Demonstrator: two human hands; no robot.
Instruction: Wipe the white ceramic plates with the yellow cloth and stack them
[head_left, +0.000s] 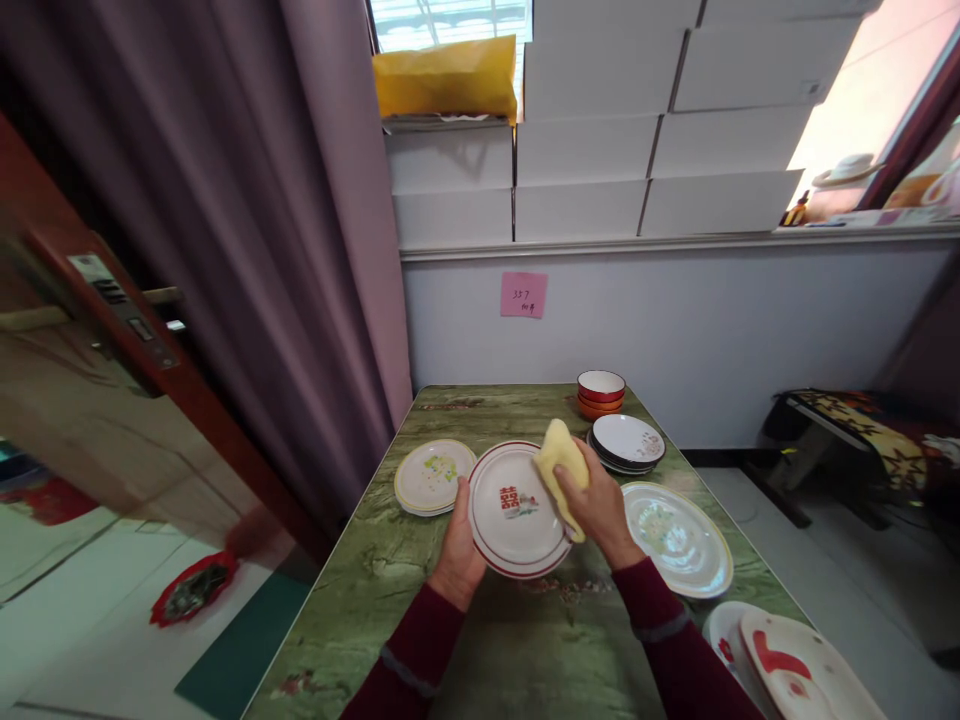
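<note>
A white plate [504,540] with a red rim and a red character in its middle is held up over the green table. My left hand [459,552] grips its left edge, thumb on the rim and the other fingers hidden beneath. In my right hand [598,502] is a pale yellow cloth [561,455], bunched and pressed against the plate's right rim. Left of the held plate lies a small stack of plates [435,475], the top one with a yellow rim and green print. A large oval plate [679,540] lies to the right of my right hand.
Stacked bowls [601,392] and a stack of dark-edged plates [628,440] stand at the table's back right. More plates [806,660] lie at the front right corner. The green marbled table [360,600] meets a wall bearing a pink note [523,295]. A purple curtain [330,200] hangs left.
</note>
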